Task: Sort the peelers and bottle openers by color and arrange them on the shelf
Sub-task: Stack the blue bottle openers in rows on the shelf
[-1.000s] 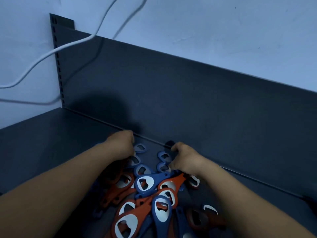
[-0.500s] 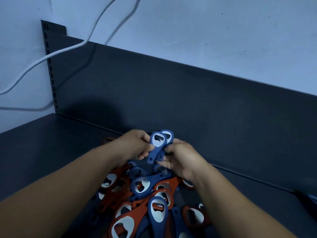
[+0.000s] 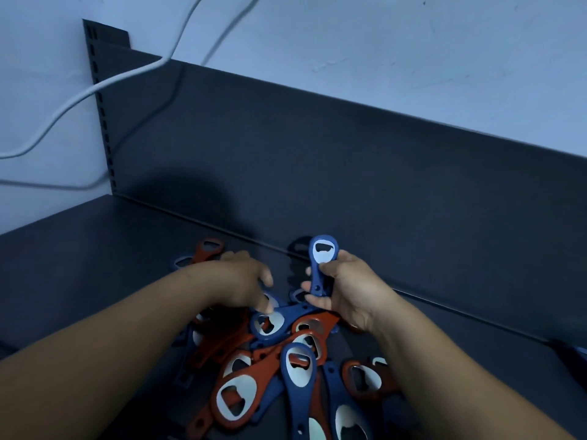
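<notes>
Dark shelf (image 3: pixel 79 265) under a blue-and-red opener pile (image 3: pixel 241 392) | I see right hand (image 3: pixel 349 293) fingers clamped on upright blue opener (image 3: pixel 322 265) | left hand (image 3: pixel 238 281) fingers apart, touching pile.

Dark grey shelf (image 3: pixel 79 265), blue bottle openers (image 3: pixel 317 281), red-orange bottle openers (image 3: pixel 263 366) (silvery insets in both), white cable (image 3: pixel 73 102)

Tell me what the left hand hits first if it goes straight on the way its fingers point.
Probably the top blue opener in the pile: the left hand points down-right, fingertips almost on it, depth unclear. Beyond lies the right hand gripping an upright opener.
</notes>
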Available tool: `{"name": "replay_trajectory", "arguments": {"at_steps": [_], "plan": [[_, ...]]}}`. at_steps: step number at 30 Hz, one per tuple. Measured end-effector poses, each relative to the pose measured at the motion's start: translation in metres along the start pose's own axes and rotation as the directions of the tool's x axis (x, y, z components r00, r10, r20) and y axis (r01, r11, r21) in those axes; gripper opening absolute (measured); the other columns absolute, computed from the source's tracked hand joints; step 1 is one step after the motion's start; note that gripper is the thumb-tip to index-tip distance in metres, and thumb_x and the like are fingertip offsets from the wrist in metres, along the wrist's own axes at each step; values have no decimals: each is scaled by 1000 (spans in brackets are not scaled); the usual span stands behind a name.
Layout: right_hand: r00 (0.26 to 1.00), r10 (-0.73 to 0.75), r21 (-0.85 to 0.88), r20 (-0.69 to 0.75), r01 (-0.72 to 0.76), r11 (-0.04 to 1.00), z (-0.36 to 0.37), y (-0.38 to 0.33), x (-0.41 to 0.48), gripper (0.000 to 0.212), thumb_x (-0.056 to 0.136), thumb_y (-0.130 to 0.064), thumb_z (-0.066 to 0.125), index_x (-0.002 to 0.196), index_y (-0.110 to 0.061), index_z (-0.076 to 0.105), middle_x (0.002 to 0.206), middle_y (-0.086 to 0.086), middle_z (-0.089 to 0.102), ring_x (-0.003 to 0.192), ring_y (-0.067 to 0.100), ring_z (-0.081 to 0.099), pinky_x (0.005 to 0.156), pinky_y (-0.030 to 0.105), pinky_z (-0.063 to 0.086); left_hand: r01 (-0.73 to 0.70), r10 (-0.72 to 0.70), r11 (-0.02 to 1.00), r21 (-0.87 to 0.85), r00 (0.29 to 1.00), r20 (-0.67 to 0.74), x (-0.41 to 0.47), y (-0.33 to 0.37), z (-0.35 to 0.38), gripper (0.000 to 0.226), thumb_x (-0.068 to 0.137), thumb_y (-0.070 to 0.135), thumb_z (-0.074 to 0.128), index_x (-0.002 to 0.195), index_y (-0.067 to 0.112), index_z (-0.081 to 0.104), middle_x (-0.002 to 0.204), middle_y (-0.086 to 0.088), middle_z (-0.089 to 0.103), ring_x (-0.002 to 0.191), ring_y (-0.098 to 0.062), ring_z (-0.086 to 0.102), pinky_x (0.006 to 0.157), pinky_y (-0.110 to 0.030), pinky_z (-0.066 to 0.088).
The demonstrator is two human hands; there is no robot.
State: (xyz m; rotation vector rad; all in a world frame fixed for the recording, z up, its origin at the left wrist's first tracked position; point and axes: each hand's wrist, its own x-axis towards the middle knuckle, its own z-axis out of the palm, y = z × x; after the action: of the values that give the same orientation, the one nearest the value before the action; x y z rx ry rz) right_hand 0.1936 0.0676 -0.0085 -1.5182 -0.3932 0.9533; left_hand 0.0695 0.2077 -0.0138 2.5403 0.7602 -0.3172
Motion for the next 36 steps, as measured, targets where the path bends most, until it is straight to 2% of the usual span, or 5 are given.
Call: {"name": "replay_trajectory", "arguments": {"at_steps": [13,24,29,30,36], "plan": [[969,-221,-296,-108,181,938,-11,2,-16,21,99,-8,34,104,-21,49,82,5,55,69,15,49,62,27,43,-312,152,767,-561,937,-314,1,14,-10,18,84,-9,57,83,8,63,61,-4,59,45,-2,51,47,-12,41],[987,-112,-288,114,141,947,-7,3,-25,12,101,-17,45,111,-16,50,76,1,57,53,8,48,43,18,37,-312,33,823,-474,860,-509,-7,33,-3,29,79,35,73,85,14,54,79,-3,59,65,-16,55,61,-29,44],[996,-87,-268,11,87,959,-19,4,-26,18,103,-26,39,110,-14,49,80,5,61,48,9,45,41,19,34,-89,90,995,-44,995,37,-21,16,5,35,76,48,72,77,15,58,117,-25,49,76,-14,53,74,-28,43],[996,-85,-275,10,85,958,-20,6,-26,17,103,-27,39,108,-15,49,79,5,60,49,10,44,41,20,34,-93,92,996,6,993,73,-23,14,6,34,75,45,73,80,14,59,93,13,44,81,-15,54,78,-28,45],[986,-165,-299,-20,151,942,-19,11,-26,16,103,-27,38,104,-15,49,75,4,58,54,13,48,47,24,37,-183,161,960,-211,980,-118,-15,8,11,13,78,13,73,81,21,63,76,4,64,69,-11,59,67,-28,46]]}}
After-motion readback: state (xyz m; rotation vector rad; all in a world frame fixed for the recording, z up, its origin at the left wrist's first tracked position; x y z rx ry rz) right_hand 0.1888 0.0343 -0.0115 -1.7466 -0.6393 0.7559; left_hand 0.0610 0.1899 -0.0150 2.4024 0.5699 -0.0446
